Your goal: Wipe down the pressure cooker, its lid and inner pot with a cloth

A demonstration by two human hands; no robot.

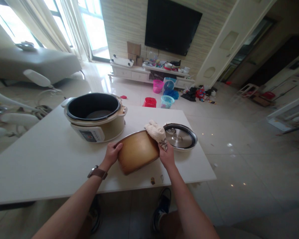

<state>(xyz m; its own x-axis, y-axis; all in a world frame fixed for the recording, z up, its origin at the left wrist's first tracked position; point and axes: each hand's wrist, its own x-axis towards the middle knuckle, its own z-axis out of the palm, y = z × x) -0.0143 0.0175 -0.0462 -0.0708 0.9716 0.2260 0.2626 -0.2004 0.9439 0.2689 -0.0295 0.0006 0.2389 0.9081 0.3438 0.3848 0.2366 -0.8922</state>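
Observation:
A golden-brown inner pot (139, 151) is tilted on its side above the front of the white table, its opening turned away from me. My left hand (112, 153) grips its left edge, thumb on the outer wall. At the right edge my right hand (167, 155) is closed on a cream terry cloth (155, 130) and the pot's side; the cloth hangs over the rim. Behind to the left stands a white-and-beige electric cooker (109, 127), lidless, with a dark interior. Just right of the cloth a round metal lid (180, 137) lies with its underside up.
The white table (52, 166) carries a small dark-and-yellow bit (152, 181) near its front edge. White chairs (37, 78) stand at the left. Beyond the table, a red bucket (149, 102) and a light-blue basket (167, 101) sit on the tiled floor.

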